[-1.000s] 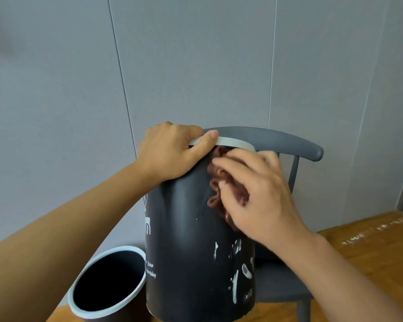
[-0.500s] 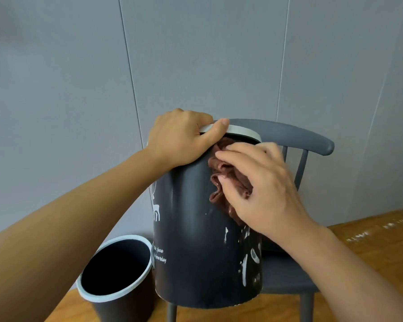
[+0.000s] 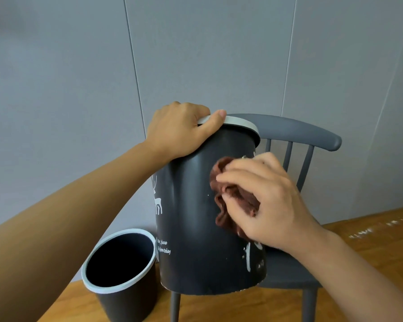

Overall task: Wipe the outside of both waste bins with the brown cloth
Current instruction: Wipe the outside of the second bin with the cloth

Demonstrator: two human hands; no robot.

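A dark grey waste bin point(image 3: 191, 228) with a pale rim and white deer print is held up in front of me, tilted. My left hand point(image 3: 182, 130) grips its rim at the top left, thumb over the edge. My right hand point(image 3: 265, 201) holds the bunched brown cloth point(image 3: 228, 196) and presses it against the bin's side, about halfway down. A second, smaller dark bin point(image 3: 123, 296) with a pale rim stands upright on the floor at the lower left, its opening facing up.
A grey wooden chair point(image 3: 298, 135) stands right behind the held bin, its seat under the bin's right side. A grey panelled wall point(image 3: 102, 66) fills the background. The floor point(image 3: 370, 233) is wooden.
My right hand has slid the brown cloth down from just under the rim to the middle of the bin's side. The view has tipped lower, showing more of the chair and floor.
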